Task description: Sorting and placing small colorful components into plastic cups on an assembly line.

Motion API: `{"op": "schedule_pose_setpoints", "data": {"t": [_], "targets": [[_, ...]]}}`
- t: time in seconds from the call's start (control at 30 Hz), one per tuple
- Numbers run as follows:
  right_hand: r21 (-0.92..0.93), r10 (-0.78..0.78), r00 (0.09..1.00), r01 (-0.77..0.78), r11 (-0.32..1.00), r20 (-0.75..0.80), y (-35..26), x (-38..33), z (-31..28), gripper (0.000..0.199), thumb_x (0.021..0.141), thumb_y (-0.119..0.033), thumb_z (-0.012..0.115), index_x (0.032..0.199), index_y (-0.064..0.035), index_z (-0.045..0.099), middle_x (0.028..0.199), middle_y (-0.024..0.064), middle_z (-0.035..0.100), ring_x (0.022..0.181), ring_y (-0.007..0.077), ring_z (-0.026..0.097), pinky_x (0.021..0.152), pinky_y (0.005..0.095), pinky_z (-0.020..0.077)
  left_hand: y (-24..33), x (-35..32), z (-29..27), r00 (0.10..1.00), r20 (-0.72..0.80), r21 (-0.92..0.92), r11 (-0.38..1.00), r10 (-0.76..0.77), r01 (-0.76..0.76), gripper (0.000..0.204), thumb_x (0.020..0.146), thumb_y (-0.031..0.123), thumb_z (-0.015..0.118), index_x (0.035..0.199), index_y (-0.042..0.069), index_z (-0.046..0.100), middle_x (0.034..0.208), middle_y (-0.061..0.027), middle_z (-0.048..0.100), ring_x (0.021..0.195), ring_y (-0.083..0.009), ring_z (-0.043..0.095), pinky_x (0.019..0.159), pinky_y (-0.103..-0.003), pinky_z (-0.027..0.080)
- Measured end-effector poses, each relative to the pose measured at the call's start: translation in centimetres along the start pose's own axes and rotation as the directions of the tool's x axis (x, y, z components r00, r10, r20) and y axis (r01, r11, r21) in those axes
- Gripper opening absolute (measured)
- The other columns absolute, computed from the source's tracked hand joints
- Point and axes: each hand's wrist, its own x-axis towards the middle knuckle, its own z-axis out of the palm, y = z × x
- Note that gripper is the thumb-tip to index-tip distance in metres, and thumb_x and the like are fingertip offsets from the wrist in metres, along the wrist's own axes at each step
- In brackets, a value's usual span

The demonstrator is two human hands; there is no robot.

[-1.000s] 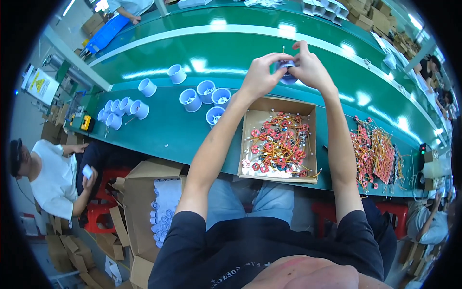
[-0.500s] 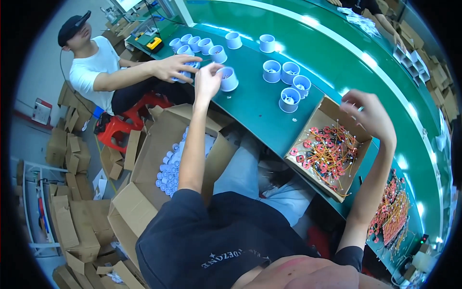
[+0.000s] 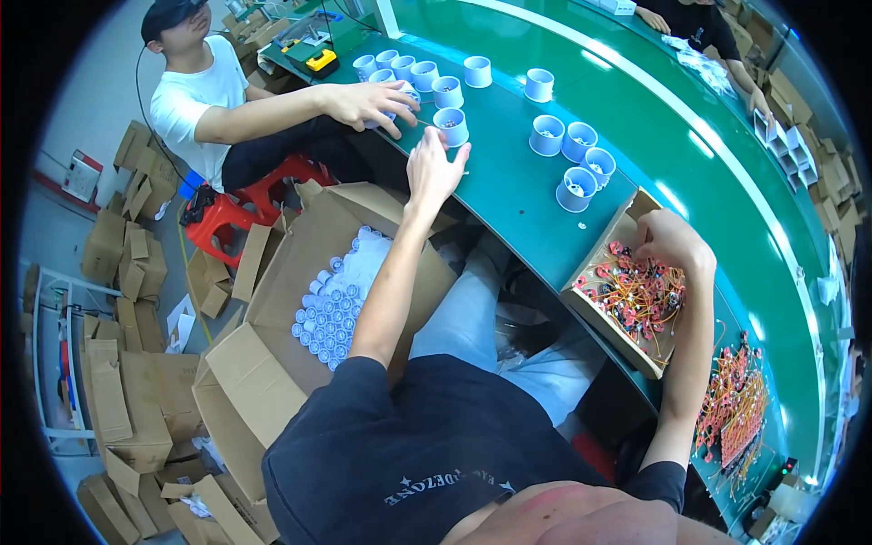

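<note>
- A long green table (image 3: 509, 195) curves across the view from upper left to lower right, carrying everything the hands work on.
- A large open cardboard carton (image 3: 272, 300) stands on the floor at the person's left, holding a heap of small pale blue caps (image 3: 334, 304).
- A co-worker in a white shirt (image 3: 186, 100) sits at the far left end of the table, one hand (image 3: 372, 102) spread over a cluster of cups.
- A shallow cardboard tray (image 3: 627, 291) lies at the near table edge, full of small red parts with orange wires (image 3: 636, 295).
- A loose pile of the same wired parts (image 3: 736, 400) lies further right on the table.
- Pale blue cylindrical cups (image 3: 568, 159) stand upright, some in a group of four, others scattered toward the co-worker.
- The left hand (image 3: 434, 168) is open, fingers spread, holding nothing, just beside one cup (image 3: 451, 125).
- The right hand (image 3: 670, 243) is curled down into the tray among the wired parts; whether it grips any cannot be told.
</note>
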Motion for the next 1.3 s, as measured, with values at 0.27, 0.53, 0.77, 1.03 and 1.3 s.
{"op": "schedule_pose_setpoints", "data": {"t": [0.27, 0.53, 0.77, 1.03, 1.3], "targets": [[0.096, -0.133, 0.942, 0.170, 0.981, -0.309, 1.1, -2.9, -2.8, 0.021, 0.074, -0.012, 0.072, 0.087, 0.0007, 0.063, 0.082, 0.0125, 0.064, 0.075, 0.0266, 0.062, 0.067, 0.0366, 0.0491, 0.0, 5.0, 2.9, 0.995, 0.081, 0.057, 0.996, 0.058, -0.063, 0.036, 0.085, 0.031, 0.065, 0.106, 0.004, 0.054, 0.091, -0.0141, 0.063, 0.088, -0.0316, 0.063, 0.076, -0.043, 0.049], [0.473, 0.075, 0.858, 0.206, 0.856, -0.508, 0.9, -7.5, -6.5, 0.017, 0.082, -0.007, 0.068, 0.090, -0.0020, 0.055, 0.084, 0.0050, 0.058, 0.074, 0.0096, 0.057, 0.061, 0.0233, 0.0446, -2.5, 3.6, -1.2, 0.943, -0.297, 0.098, 0.987, 0.152, -0.128, 0.021, 0.082, 0.023, 0.068, 0.088, 0.003, 0.062, 0.085, -0.0119, 0.063, 0.079, -0.0296, 0.061, 0.075, -0.039, 0.049], [0.465, 0.081, 0.644, 0.454, 0.760, -0.761, 1.6, -8.5, -7.0, 0.017, 0.086, -0.008, 0.067, 0.095, -0.0041, 0.054, 0.087, 0.0016, 0.059, 0.078, 0.0079, 0.058, 0.063, 0.0215, 0.0449, -16.9, 4.6, -1.9, 0.888, -0.234, -0.397, 0.873, -0.395, 0.283, 0.044, 0.075, 0.029, 0.078, 0.105, 0.001, 0.060, 0.110, -0.0182, 0.057, 0.107, -0.0309, 0.053, 0.091, -0.041, 0.042], [0.473, 0.114, 0.594, 0.495, 0.729, -0.796, 3.2, -8.3, -6.5, 0.018, 0.088, -0.007, 0.065, 0.102, -0.0024, 0.054, 0.090, 0.0035, 0.061, 0.080, 0.0095, 0.058, 0.067, 0.0214, 0.0454, -13.1, 5.8, 0.8, 0.889, -0.271, -0.648, 0.753, -0.370, 0.116, 0.082, 0.073, 0.027, 0.082, 0.134, -0.004, 0.037, 0.123, -0.0193, 0.052, 0.119, -0.0278, 0.047, 0.101, -0.038, 0.037], [0.470, 0.090, 0.598, 0.518, 0.715, -0.796, 2.6, -8.1, -6.6, 0.020, 0.088, -0.007, 0.065, 0.106, -0.0025, 0.056, 0.092, 0.0038, 0.062, 0.079, 0.0092, 0.058, 0.067, 0.0212, 0.0454, -13.9, 6.3, -1.0, 0.948, -0.181, -0.735, 0.676, -0.263, 0.047, 0.074, 0.075, 0.025, 0.081, 0.131, -0.003, 0.042, 0.135, -0.0184, 0.041, 0.121, -0.0256, 0.045, 0.102, -0.036, 0.037]]}}
